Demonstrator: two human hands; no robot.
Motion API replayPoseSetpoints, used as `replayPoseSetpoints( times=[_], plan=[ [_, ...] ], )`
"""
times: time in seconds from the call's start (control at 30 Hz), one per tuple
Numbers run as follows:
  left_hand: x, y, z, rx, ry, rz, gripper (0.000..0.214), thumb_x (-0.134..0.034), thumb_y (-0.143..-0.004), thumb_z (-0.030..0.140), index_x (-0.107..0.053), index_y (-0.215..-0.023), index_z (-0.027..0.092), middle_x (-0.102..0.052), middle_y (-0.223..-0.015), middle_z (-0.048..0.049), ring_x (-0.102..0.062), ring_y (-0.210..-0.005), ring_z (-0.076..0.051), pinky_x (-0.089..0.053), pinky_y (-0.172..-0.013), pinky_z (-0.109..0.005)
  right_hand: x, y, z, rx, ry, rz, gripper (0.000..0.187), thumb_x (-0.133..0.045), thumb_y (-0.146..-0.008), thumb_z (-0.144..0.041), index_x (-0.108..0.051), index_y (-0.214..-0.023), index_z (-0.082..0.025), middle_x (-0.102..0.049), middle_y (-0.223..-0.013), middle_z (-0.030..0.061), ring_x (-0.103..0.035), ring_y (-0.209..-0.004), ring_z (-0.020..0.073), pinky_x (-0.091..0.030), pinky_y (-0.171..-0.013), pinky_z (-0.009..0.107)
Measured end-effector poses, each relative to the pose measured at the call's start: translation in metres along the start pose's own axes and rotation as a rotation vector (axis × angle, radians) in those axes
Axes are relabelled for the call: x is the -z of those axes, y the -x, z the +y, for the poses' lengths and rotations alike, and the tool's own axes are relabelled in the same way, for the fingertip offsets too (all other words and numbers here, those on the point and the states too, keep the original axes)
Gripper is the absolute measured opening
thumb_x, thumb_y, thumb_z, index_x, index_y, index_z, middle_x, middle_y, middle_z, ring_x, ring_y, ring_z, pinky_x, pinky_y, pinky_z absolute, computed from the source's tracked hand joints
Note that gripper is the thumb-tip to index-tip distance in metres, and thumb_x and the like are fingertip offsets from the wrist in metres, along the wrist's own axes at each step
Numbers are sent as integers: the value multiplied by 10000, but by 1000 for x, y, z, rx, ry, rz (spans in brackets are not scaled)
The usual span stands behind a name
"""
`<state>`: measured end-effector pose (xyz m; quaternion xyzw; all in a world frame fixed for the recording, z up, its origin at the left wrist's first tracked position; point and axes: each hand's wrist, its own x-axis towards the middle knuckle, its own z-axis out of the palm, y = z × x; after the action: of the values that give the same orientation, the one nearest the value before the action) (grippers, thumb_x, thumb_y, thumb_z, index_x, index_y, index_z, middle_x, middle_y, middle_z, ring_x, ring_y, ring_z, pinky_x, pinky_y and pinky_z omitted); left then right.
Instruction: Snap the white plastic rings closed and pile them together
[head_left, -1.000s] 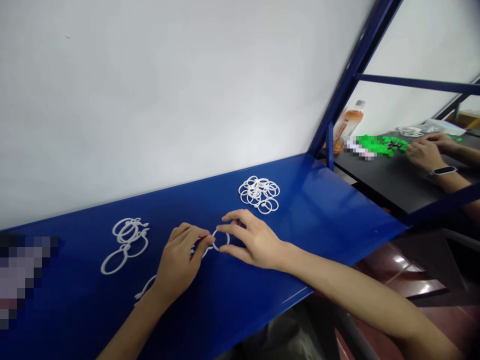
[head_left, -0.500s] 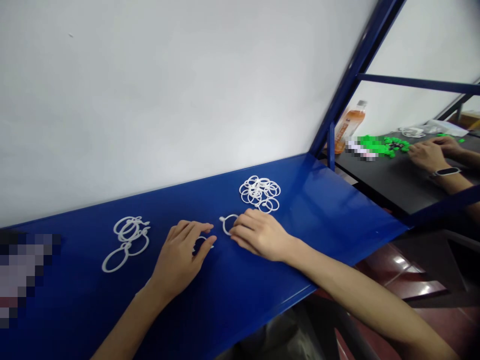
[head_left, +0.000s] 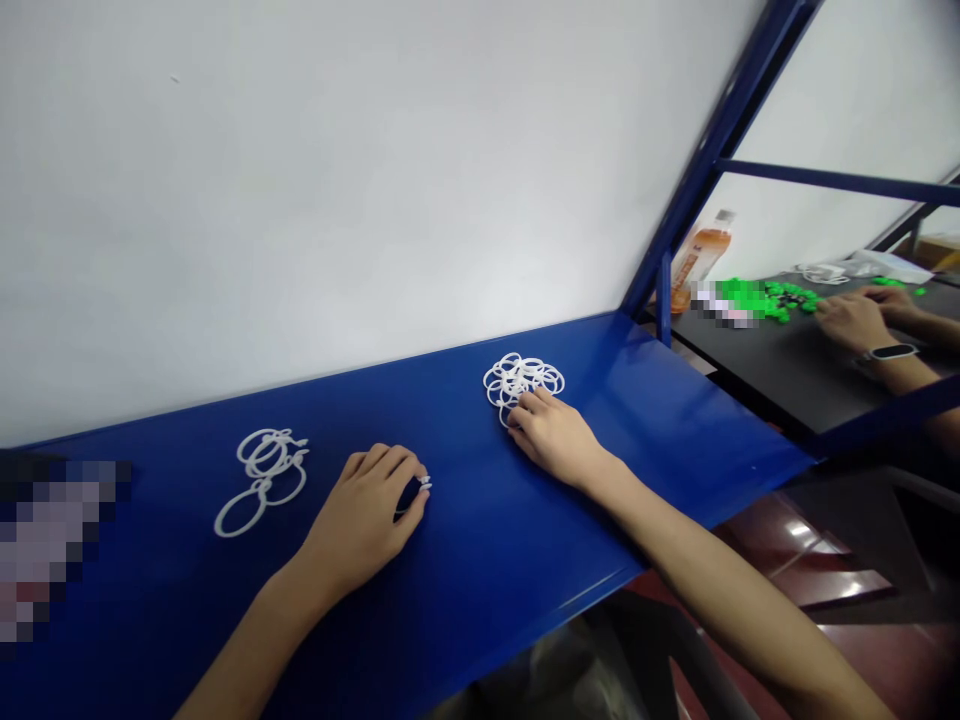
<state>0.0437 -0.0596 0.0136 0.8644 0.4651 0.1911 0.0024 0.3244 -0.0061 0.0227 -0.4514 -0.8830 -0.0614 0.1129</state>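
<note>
overlapping white rings are inviting a snag

on the blue worktop (head_left: 457,590), the left hand (head_left: 375,505) is pinching a white ring (head_left: 427,484) near the middle, thumb and fingertips nearly meeting around it. most of that ring is hiding beneath the hand, so it is probably forming a single loop, though the view is poor. the right hand (head_left: 555,430) is lying over the near side of a pile of rings (head_left: 517,378), close to the back edge, toward the back right corner. its fingers are curling downward and covering their tips; i cannot tell whether they are holding anything. a smaller cluster of rings (head_left: 262,485) is lying well left of the pile, nearer the back edge than the front.

because the pile's rings are overlapping, pulling at one could be dragging its neighbours along. the left pinch is gripping only a thin piece, so a loosening thumb could be letting it slip.
</note>
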Motion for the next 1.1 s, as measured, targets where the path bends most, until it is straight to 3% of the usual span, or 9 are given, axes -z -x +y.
replayPoseSetpoints(
  times=[0.3, 0.43, 0.57, 0.67, 0.8, 0.97, 1.1],
  plan=[
    [5, -3, 4, 147, 190, 108, 99, -543, -931, 314, -600, -942, 234, -685, -970, -30, -611, -934, -216, -492, -847, -386, 5, 0, -3, 9, -76, 85, 149, -584, -963, -252, -680, -990, -141, -628, -973, 120, -522, -904, 248, -505, -798, 393],
    [9, -5, 8, 286, 328, 170, 208, -595, -915, 413, -648, -1025, 244, -703, -962, -29, -659, -858, -195, -541, -740, -334, 8, 1, -10, 60, -195, 140, 201, -529, -995, -255, -693, -1003, -138, -647, -971, 118, -541, -904, 239, -517, -814, 401],
    [10, -5, 10, 405, 524, 141, 274, -614, -905, 479, -666, -1049, 252, -746, -1000, -30, -707, -847, -188, -563, -674, -296, 6, 3, -30, 173, -442, 209, 237, -496, -1023, -305, -669, -1111, -170, -673, -1059, 99, -594, -973, 218, -533, -870, 391],
    [6, -3, 9, 411, 657, 111, 282, -628, -894, 502, -664, -1011, 248, -760, -1094, -43, -729, -905, -197, -579, -664, -281, 4, 4, -47, 238, -601, 206, 279, -543, -1004, -356, -606, -1201, -170, -650, -1185, 110, -614, -1066, 210, -546, -907, 377],
    [2, -2, 10, 422, 721, 94, 294, -639, -875, 531, -660, -937, 245, -782, -1062, -54, -745, -943, -232, -595, -705, -306, 3, 4, -58, 252, -725, 175, 332, -623, -955, -408, -565, -1187, -177, -612, -1265, 122, -610, -1143, 208, -552, -932, 369],
    [2, -3, 13, 460, 780, 50, 327, -616, -875, 563, -645, -866, 237, -789, -1043, -66, -749, -955, -251, -596, -801, -348, 3, 5, -55, 212, -782, 146, 214, -626, -956, -355, -559, -1077, -192, -639, -1207, 103, -646, -1063, 193, -561, -876, 344],
    [1, -4, 12, 462, 854, 32, 332, -628, -865, 563, -644, -864, 231, -782, -1072, -81, -747, -950, -249, -589, -834, -363, 2, 6, -55, 175, -814, 145, 172, -589, -975, -300, -544, -1100, -191, -665, -1123, 76, -664, -954, 166, -564, -823, 317]
  ],
)
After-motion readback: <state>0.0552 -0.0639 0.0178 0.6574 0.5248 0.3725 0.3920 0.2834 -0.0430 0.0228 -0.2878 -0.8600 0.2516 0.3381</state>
